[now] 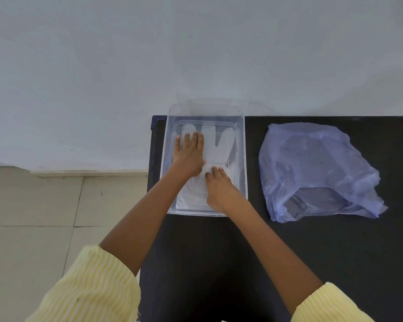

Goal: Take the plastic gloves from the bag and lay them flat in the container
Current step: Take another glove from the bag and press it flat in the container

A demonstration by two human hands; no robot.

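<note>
Clear plastic container [241,159] at back-left corner of black desk [312,252], long side running front to back. Inside: translucent whitish glove [219,147], thin and filmy, lying flat on the container floor, fingers spread and pointing toward the back edge, cuff toward the front. More whitish film bunched under it near the front wall; cannot tell how many gloves in the stack. Left hand [189,156] palm down, fingers extended, pressed flat on the glove's left side. Right hand [221,189] also palm down, fingertips on the glove's cuff area, not gripping anything. Hands just beside each other, almost touching. Crumpled bluish-purple plastic bag [319,173] right of the container, near the desk's back edge, mouth toward the front, contents not readable. Yellow striped sleeves [91,287] pushed up both forearms.
</note>
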